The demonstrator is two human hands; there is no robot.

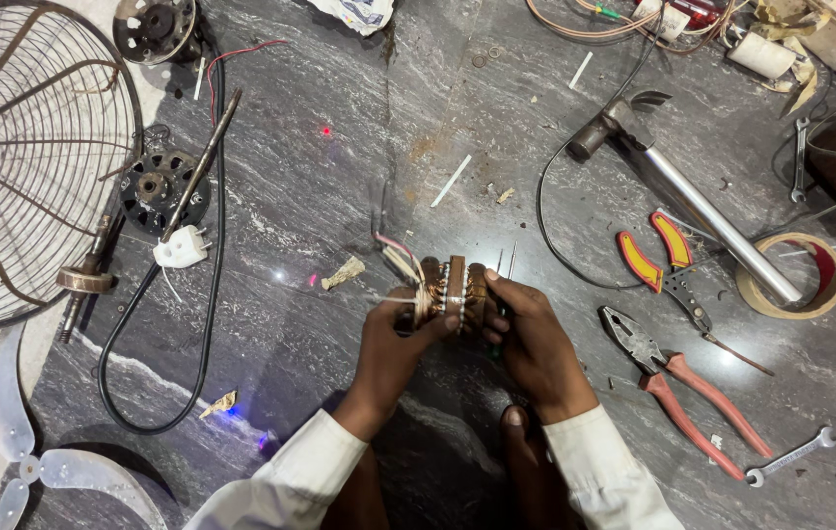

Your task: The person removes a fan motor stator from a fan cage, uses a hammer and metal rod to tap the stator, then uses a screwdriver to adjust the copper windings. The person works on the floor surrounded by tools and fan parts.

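Over a dark stone floor, left hand (393,344) and right hand (526,339) are gripping a copper-wound motor stator (452,292) between them, fingers curled around it; pliers (683,388) lying nearby

The motor winding (452,292) sits mid-floor — fan guard (30,162) far left, pliers (688,388) right, hammer (683,191) behind them.

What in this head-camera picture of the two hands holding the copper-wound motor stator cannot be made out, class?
- Copper-wound motor stator: its near side is hidden by the left hand and right hand.
- Thin metal tool by the right hand: its lower part is hidden behind the fingers.
- Round wire fan guard: cut off by the left edge.
- Pale plastic fan blade: cut off by the bottom edge.
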